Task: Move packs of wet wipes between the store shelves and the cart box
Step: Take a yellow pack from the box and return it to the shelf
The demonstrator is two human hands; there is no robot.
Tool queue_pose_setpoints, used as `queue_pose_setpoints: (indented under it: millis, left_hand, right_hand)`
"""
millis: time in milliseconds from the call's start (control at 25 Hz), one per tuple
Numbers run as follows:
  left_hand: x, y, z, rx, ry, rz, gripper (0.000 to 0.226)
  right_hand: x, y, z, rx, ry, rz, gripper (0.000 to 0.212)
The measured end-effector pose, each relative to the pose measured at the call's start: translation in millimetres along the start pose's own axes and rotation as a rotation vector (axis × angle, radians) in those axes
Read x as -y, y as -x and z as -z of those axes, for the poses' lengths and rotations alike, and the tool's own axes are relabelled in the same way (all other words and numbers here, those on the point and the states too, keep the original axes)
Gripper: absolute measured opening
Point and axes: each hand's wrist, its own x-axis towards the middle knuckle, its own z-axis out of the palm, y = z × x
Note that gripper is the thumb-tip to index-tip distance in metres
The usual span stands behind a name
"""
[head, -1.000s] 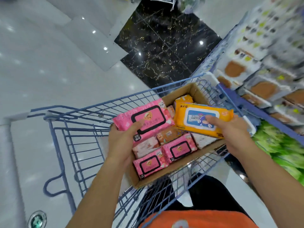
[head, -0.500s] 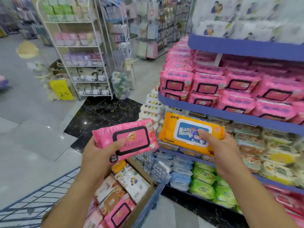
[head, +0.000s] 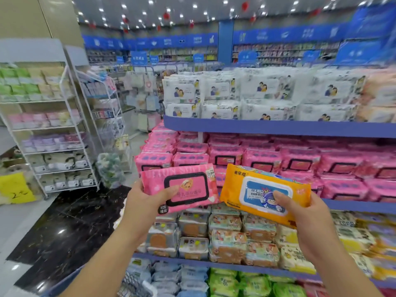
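Note:
My left hand (head: 147,202) grips a pink wet wipes pack (head: 182,185) with a black-framed lid, held up in front of the shelf of matching pink packs (head: 278,159). My right hand (head: 308,224) grips an orange wet wipes pack (head: 263,194) with a blue and white lid, thumb on the lid. Both packs are level with the pink shelf row, side by side. Only a corner of the cart (head: 132,284) shows at the bottom edge; its box is out of view.
Blue shelving (head: 278,127) holds white packs on top, pink below, mixed beige, yellow and green packs lower down. A white wire rack (head: 70,133) with pastel packs stands at left on a dark marble floor patch (head: 70,221). A yellow price sign (head: 15,187) sits far left.
The view has tilted up from the cart box to the shelves. Both hands have risen with their packs from over the box to the pink shelf row.

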Motion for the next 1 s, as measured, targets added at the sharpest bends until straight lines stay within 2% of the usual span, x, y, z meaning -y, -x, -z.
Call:
queue_pose_setpoints:
  millis: [40, 160, 200, 320, 360, 480, 640, 840, 1000]
  left_hand:
    - [-0.3, -9.4, -10.8, 0.026, -0.021, -0.012, 0.061]
    - [6.9, -45.6, -41.5, 0.11, -0.061, -0.019, 0.062]
    - [11.2, -60.9, -50.8, 0.127, -0.074, -0.02, 0.068]
    - [23.8, -113.6, -79.4, 0.17, -0.141, -0.04, 0.122]
    - [27.7, -132.2, -88.2, 0.204, -0.157, -0.058, 0.127]
    - [37.1, -176.8, -119.0, 0.346, -0.162, -0.107, 0.103]
    - [56.9, -226.3, -155.9, 0.509, -0.268, -0.158, 0.069]
    - [97.3, -258.9, -182.0, 0.566, -0.46, -0.237, 0.064]
    - [121.5, -288.2, -183.5, 0.728, -0.763, -0.36, 0.063]
  right_hand:
    - [2.8, -6.6, 6.3, -0.029, 0.001, 0.012, 0.062]
    - [6.4, -30.7, 24.4, -0.105, 0.0, 0.015, 0.05]
    - [5.7, -39.6, 29.1, -0.13, -0.004, 0.012, 0.048]
    - [-1.4, -70.5, 37.2, -0.193, -0.003, 0.016, 0.052]
    - [-4.9, -81.7, 38.1, -0.221, 0.003, 0.02, 0.058]
    - [-15.5, -112.7, 38.1, -0.289, 0.006, 0.028, 0.065]
    - [-26.7, -147.2, 33.3, -0.387, -0.032, 0.039, 0.032]
    - [-40.9, -171.7, 35.1, -0.436, 0.001, -0.001, 0.041]
    - [-41.0, -191.9, 42.9, -0.436, 0.019, -0.009, 0.034]
